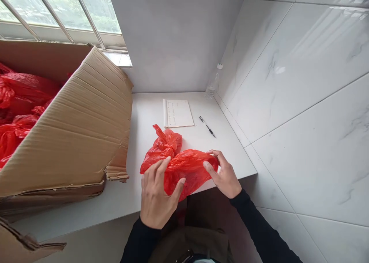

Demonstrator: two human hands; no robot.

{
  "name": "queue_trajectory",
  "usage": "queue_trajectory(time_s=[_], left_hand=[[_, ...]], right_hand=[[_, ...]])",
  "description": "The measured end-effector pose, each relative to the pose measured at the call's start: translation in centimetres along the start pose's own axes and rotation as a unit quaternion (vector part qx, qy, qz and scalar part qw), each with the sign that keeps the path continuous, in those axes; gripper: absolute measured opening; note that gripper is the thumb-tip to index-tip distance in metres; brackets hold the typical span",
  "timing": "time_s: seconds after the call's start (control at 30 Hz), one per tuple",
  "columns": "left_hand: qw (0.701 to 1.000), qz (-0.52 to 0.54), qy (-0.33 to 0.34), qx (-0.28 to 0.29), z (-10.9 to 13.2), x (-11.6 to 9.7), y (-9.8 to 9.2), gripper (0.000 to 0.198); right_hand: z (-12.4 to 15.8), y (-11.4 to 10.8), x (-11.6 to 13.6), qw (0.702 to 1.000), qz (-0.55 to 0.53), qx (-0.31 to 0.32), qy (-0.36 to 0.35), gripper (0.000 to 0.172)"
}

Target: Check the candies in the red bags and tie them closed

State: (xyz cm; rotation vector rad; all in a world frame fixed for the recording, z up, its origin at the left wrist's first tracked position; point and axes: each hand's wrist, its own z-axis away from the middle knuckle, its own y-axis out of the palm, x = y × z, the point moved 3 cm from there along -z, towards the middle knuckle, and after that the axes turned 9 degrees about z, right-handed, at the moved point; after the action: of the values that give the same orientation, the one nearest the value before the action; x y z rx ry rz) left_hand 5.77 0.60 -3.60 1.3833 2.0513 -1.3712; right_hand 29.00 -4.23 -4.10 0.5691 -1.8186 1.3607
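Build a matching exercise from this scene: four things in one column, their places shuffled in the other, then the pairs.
1 red bag
2 pen
3 bottle
4 cardboard box

A far corner of the table
B left, by the window
C held by left hand and right hand
D right of the notepad

Pairs: 1-C, 2-D, 3-A, 4-B

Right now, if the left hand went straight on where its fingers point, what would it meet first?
The left hand holds the crumpled red plastic bag; its knotted top comes first, probably the white notepad after.
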Motion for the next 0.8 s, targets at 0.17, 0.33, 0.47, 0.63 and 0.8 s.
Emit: queue_trajectory(time_s=[0.17, 0.33, 0.47, 0.63, 0.8], left_hand=[[0.999, 0.002, -0.002, -0.040, 0.0, 1.2, -0.9, 0.007], [0.992, 0.020, -0.049, -0.111, 0.7, 0.9, -3.6, 0.016], [0.985, 0.101, -0.094, -0.102, 1.6, -1.3, -3.6, 0.022], [0.930, 0.284, -0.229, -0.050, 2.5, -2.3, -3.4, 0.023], [0.869, 0.378, -0.309, -0.084, 2.4, -1.7, -4.0, 0.027]], right_hand=[[-0.3, -0.9, -0.9, 0.997, -0.050, -0.017, 0.049, 0.026], [1.2, -2.0, -0.9, 0.989, -0.064, -0.112, 0.068, 0.022], [3.0, -2.7, 3.4, 0.973, -0.040, -0.212, -0.086, 0.019], [2.5, -0.6, 6.6, 0.962, 0.082, 0.002, -0.260, 0.030], [2.4, 0.5, 5.5, 0.945, 0.196, 0.106, -0.240, 0.021]])
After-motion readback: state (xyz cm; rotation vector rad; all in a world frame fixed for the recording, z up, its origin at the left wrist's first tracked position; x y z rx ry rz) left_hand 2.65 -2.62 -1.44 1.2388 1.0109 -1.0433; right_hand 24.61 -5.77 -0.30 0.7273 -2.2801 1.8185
